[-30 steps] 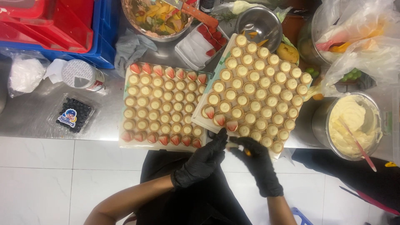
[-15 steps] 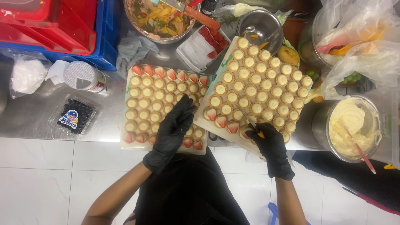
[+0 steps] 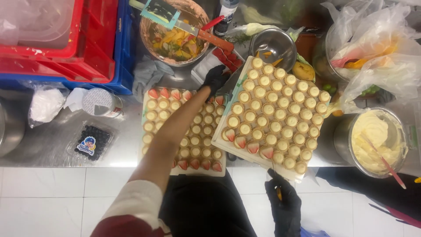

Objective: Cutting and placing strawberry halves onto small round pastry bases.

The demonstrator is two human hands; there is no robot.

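The left hand (image 3: 213,79) reached past the near tray of tartlets (image 3: 184,131) to the strawberry pieces (image 3: 226,57) beyond it, fingers curled over them, grasp unclear; one piece was best pinched lightly, forearm clear of the cream. The right hand (image 3: 284,202) was clenched on a small knife (image 3: 275,184) under the tilted tray (image 3: 274,114)

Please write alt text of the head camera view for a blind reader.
Seen from above, the left hand in a black glove reaches across a tray of small cream tarts toward cut strawberries, while the gloved right hand holds a small tool below a second tart tray. A pot of cream stands to the right.
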